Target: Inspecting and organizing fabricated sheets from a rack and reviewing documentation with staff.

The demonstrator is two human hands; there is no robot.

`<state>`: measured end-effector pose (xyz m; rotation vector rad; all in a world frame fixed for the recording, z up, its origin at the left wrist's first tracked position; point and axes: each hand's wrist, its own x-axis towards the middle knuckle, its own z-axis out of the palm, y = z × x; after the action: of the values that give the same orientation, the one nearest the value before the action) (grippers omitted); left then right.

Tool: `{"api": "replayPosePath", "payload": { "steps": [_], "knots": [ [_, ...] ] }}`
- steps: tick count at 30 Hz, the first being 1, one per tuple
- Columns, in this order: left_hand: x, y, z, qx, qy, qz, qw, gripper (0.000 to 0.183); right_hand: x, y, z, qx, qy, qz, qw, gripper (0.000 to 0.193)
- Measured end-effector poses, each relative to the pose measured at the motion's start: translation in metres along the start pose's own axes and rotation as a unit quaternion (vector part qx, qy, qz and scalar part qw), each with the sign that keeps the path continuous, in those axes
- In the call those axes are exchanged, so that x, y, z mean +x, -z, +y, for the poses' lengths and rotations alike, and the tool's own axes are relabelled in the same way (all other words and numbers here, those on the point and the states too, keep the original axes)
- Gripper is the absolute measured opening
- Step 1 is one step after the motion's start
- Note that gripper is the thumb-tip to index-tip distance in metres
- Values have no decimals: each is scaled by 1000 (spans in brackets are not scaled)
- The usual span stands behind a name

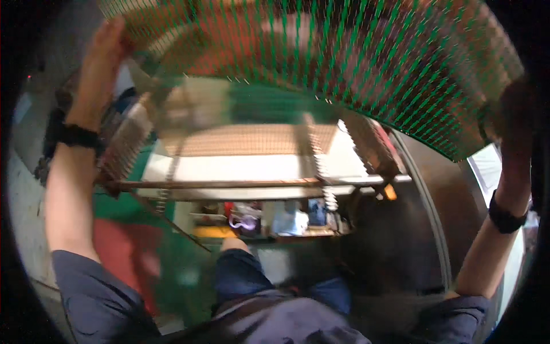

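Note:
A wide green mesh sheet (pixel 344 51) spans the top of the head view, its lower edge running down toward the right. Both my arms are raised to either side of it. At the upper left, my left hand (pixel 109 43) is closed at the mesh's left side, its fingers blurred. My right hand (pixel 515 114), dark and smeared at the far right, is closed at the mesh's right end; its fingers are hard to make out. A dark band circles each wrist. Through and below the mesh shows a frame with a horizontal bar (pixel 240 184).
Toothed, spring-like strips (pixel 321 166) flank a pale panel (pixel 235 168) behind the bar. Lower down, a shelf (pixel 298 234) holds several small items, with a yellow piece (pixel 215 231) at its left. A red surface (pixel 123 252) lies left of my legs.

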<state>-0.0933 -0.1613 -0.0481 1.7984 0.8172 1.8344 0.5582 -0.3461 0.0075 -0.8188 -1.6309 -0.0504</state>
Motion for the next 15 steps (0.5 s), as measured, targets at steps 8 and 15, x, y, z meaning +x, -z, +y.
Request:
{"api": "replayPosePath", "payload": {
  "steps": [8, 15],
  "knots": [
    [-33, 30, -30, 124, 121, -19, 985, 47, 34, -184, 30, 137, -158, 39, 977, 26],
    [-34, 45, -60, 56, 184, 28, 981, 42, 49, -245, 54, 216, -217, 0, 952, 25]
  ]
}}
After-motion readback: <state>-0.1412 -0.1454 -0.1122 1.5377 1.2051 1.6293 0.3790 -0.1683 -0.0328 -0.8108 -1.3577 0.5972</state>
